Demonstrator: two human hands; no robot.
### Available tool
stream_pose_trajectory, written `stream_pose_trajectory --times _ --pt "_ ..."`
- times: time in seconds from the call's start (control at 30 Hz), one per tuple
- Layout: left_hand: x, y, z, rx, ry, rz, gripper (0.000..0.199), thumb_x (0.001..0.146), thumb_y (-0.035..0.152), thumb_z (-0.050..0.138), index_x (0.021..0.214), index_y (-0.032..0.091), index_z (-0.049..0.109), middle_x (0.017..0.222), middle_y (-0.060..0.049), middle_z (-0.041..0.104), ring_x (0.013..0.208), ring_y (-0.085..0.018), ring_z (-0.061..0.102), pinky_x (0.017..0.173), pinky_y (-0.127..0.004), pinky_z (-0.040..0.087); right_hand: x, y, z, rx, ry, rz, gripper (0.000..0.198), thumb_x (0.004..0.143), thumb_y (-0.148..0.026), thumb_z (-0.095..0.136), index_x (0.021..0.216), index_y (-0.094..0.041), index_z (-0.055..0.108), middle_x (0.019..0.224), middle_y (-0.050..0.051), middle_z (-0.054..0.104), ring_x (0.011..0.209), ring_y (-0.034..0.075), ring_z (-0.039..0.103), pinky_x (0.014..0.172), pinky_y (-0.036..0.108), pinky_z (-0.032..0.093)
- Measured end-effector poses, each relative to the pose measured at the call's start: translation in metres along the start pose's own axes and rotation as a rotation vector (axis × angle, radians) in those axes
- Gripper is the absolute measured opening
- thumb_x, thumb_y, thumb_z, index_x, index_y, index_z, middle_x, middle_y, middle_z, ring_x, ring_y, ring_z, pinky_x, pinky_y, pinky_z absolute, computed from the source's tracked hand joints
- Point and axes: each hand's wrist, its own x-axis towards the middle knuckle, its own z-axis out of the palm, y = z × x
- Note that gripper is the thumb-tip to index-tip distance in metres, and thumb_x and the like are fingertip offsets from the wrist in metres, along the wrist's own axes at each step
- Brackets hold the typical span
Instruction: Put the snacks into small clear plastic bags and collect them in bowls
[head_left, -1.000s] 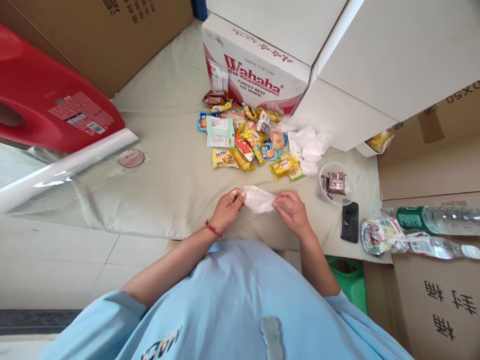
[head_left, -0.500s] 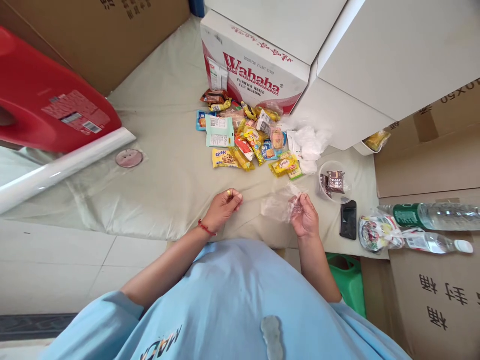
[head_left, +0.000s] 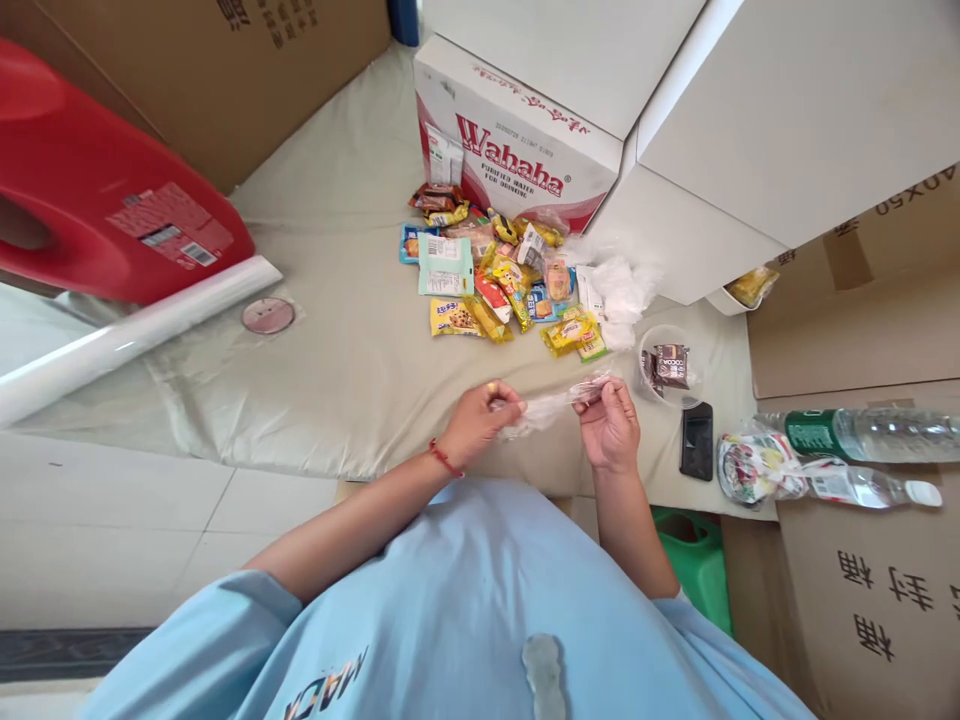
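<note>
A clear plastic bag (head_left: 547, 410) is stretched between my two hands, just above the front part of the covered table. My left hand (head_left: 484, 420) pinches its left end between thumb and fingers. The other end is gripped by my right hand (head_left: 609, 425), palm turned up. Beyond my hands lies a loose pile of wrapped snacks (head_left: 510, 275), with a yellow snack packet (head_left: 570, 330) closest to me. White crumpled plastic bags (head_left: 626, 295) sit at the pile's right. Near my right hand stands a clear round tub (head_left: 701, 355) holding brown cocoa packets (head_left: 670, 366).
A Wahaha carton (head_left: 517, 150) stands behind the snacks. A black phone (head_left: 697, 442) lies right of my hand, with plastic bottles (head_left: 870, 434) beyond it. At left are a red jug (head_left: 112, 190), a plastic film roll (head_left: 142, 335) and a pink disc (head_left: 268, 315).
My left hand has moved right and taken hold of the bag's left end. The bag, which hung from my right hand alone, is now drawn narrow between both hands.
</note>
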Motion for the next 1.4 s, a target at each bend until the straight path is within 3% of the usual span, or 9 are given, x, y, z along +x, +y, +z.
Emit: stream_pose_trajectory --times 0.13,0.3,0.53,0.73,0.93,1.07,1.2,1.27,1.4 --pt "-0.02 -0.007 -0.028 0.103 0.065 0.03 0.03 0.076 0.047 0.075 0.082 0.02 0.063 0.076 0.0 0.066 0.07 -0.015 0.061 0.069 -0.029 0.049 0.008 0.0 -0.01 0.106 0.06 0.082 0.027 0.081 -0.044 0.082 0.087 -0.026 0.062 0.094 -0.003 0.076 0.06 0.008 0.056 0.055 0.023 0.046" --pt "-0.047 -0.013 -0.048 0.461 -0.231 0.01 0.006 0.078 0.027 0.059 0.079 0.022 0.063 0.072 0.001 0.065 0.063 -0.015 0.058 0.062 -0.028 0.047 0.014 0.006 -0.013 0.203 0.079 0.213 0.019 0.081 -0.035 0.081 0.085 -0.024 0.066 0.092 -0.002 0.078 0.047 0.003 0.045 0.044 0.018 0.04" --pt "-0.04 -0.003 -0.066 0.772 -0.294 0.173 0.032 0.076 0.017 0.048 0.095 0.022 0.074 0.091 -0.003 0.068 0.073 -0.017 0.063 0.07 -0.031 0.051 0.013 -0.017 0.007 0.094 0.016 0.22 0.022 0.079 -0.038 0.082 0.086 -0.021 0.07 0.09 0.004 0.08 0.042 0.003 0.046 0.036 0.016 0.03" --pt "-0.026 0.01 -0.055 0.562 -0.027 0.197 0.021 0.091 0.037 0.055 0.101 0.021 0.064 0.107 -0.006 0.068 0.094 -0.02 0.066 0.083 -0.035 0.055 0.004 -0.04 0.028 0.011 -0.047 0.149 0.03 0.079 -0.043 0.081 0.098 -0.021 0.074 0.087 0.005 0.08 0.043 0.006 0.055 0.035 0.016 0.032" --pt "-0.011 0.009 -0.006 0.262 -0.051 0.349 0.038 0.091 0.047 0.068 0.117 0.023 0.056 0.12 -0.009 0.061 0.115 -0.023 0.063 0.096 -0.041 0.055 -0.005 -0.035 0.044 -0.104 -0.13 0.138 0.043 0.084 -0.047 0.077 0.119 -0.022 0.073 0.1 0.007 0.081 0.047 0.007 0.06 0.039 0.017 0.039" --pt "-0.004 0.012 0.009 0.188 0.122 0.445 0.034 0.09 0.045 0.071 0.111 0.023 0.056 0.116 -0.007 0.057 0.109 -0.02 0.062 0.089 -0.036 0.057 -0.014 -0.026 0.046 -0.256 -0.179 0.086 0.047 0.091 -0.05 0.069 0.132 -0.026 0.07 0.108 0.007 0.081 0.048 0.008 0.061 0.041 0.02 0.043" --pt "0.0 0.014 0.011 0.256 0.139 0.518 0.024 0.086 0.038 0.076 0.101 0.023 0.064 0.109 -0.005 0.061 0.103 -0.019 0.063 0.086 -0.033 0.054 -0.021 -0.016 0.046 -0.405 -0.3 0.072 0.05 0.098 -0.05 0.06 0.144 -0.032 0.061 0.129 0.008 0.075 0.042 0.005 0.055 0.041 0.023 0.045" --pt "0.002 0.013 0.01 0.242 0.168 0.494 0.015 0.089 0.036 0.071 0.092 0.022 0.068 0.102 -0.005 0.063 0.097 -0.018 0.063 0.083 -0.032 0.053 -0.022 -0.012 0.048 -0.465 -0.342 0.06 0.05 0.099 -0.05 0.057 0.147 -0.033 0.058 0.133 0.008 0.073 0.041 0.005 0.053 0.042 0.024 0.046" --pt "0.006 0.008 0.0 -0.013 0.158 0.303 0.022 0.083 0.041 0.076 0.085 0.021 0.067 0.092 -0.003 0.066 0.088 -0.016 0.064 0.08 -0.03 0.052 -0.019 -0.009 0.046 -0.528 -0.294 -0.007 0.047 0.101 -0.049 0.054 0.142 -0.029 0.059 0.127 0.008 0.075 0.044 0.005 0.05 0.046 0.024 0.045"
